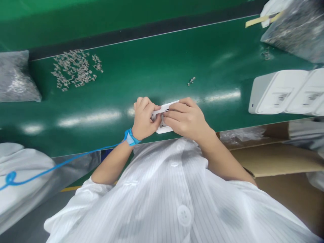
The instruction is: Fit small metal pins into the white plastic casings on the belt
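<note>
Near the front edge of the green bench, both my hands are on a white plastic housing. My left hand grips its left end, thumb and fingers closed on the rim, with a blue strap round that wrist. From the right, my right hand has its fingers bent over the housing and reaching into it. Those fingers cover much of the inside, so I cannot make out any small part in them. A few small metal pieces lie on the bench beyond my right hand.
A heap of small metal pieces lies at the back left beside a clear bag. Several white housings stand in a row at right, below another filled bag. A blue cord trails left. An open cardboard box sits below the bench edge.
</note>
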{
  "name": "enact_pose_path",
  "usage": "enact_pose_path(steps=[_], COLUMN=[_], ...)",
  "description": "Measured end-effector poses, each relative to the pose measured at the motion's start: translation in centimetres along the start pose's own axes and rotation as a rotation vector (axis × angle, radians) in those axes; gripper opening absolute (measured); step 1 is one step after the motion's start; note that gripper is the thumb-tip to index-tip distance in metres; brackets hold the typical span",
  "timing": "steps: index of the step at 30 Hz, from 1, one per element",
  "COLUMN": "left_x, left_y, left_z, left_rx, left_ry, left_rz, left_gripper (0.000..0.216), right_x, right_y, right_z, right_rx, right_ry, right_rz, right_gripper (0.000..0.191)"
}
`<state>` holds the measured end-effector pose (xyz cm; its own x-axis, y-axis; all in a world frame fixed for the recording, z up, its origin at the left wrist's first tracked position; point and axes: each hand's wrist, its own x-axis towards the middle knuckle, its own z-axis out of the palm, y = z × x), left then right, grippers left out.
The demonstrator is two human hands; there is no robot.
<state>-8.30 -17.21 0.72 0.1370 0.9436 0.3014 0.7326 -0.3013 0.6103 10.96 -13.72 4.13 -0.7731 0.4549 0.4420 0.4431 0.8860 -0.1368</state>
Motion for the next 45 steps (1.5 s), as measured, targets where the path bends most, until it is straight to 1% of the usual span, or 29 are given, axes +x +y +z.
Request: enact_pose_path(steps=[2,5,6,8,11,15,17,19,22,24,27,31,36,39,45], left_x=[-0.1,-0.1,-0.1,-0.1,0.0,0.0,0.0,-0.1,0.0,0.1,0.5,1.1,1.5,1.5,1.6], left_y=[0.1,0.3,0.3,0.3,0.2,0.5,0.9,1.3,1.9,2.0,2.1,2.1,2.0,1.9,1.8], left_z=[0.1,0.2,0.2,0.2,0.1,-0.3,-0.6,-1.1,-1.8,-2.1,-2.2,-2.4,-2.6,-2.5,-2.2], left_rx=[0.02,0.037,0.034,0.015,-0.013,-0.022,-0.029,-0.025,-0.01,-0.008,-0.018,-0.051,-0.083,-0.085,-0.084], left_ry=[0.016,0.021,0.022,0.017,0.008,0.037,0.05,-0.016,-0.208,-0.293,-0.365,-0.444,-0.496,-0.493,-0.487], left_rz=[0.005,-0.023,-0.036,-0.044,-0.041,-0.052,-0.032,-0.019,-0.053,-0.086,-0.117,-0.135,-0.137,-0.138,-0.135], left_gripper=[0.008,0.01,0.011,0.013,0.013,0.008,0.008,0.014,0.016,0.016,0.014,0.015,0.012,0.012,0.008], right_x=[-0.1,-0.3,-0.2,0.0,0.5,0.4,0.0,-0.5,-1.1,-1.3,-1.4,-1.5,-1.4,-1.4,-1.3], right_y=[0.0,-0.1,-0.1,-0.2,0.1,1.1,1.5,1.8,1.8,1.7,1.7,1.9,1.9,1.9,1.8], right_z=[0.1,0.4,0.4,0.4,0.0,-1.1,-1.3,-1.1,-0.3,0.3,0.6,0.6,0.6,0.6,0.6], right_rx=[0.055,0.105,0.114,0.125,0.152,0.299,0.282,0.248,0.285,0.319,0.368,0.411,0.44,0.452,0.455], right_ry=[0.046,0.146,0.148,0.101,0.023,0.024,0.019,0.007,0.03,0.069,0.107,0.092,0.124,0.128,0.09], right_rz=[0.056,0.226,0.279,0.351,0.363,0.352,0.368,0.382,0.405,0.419,0.428,0.44,0.43,0.435,0.495], right_gripper=[0.025,0.011,0.008,0.008,0.008,0.002,0.005,0.007,0.008,0.007,0.007,0.009,0.009,0.009,0.009])
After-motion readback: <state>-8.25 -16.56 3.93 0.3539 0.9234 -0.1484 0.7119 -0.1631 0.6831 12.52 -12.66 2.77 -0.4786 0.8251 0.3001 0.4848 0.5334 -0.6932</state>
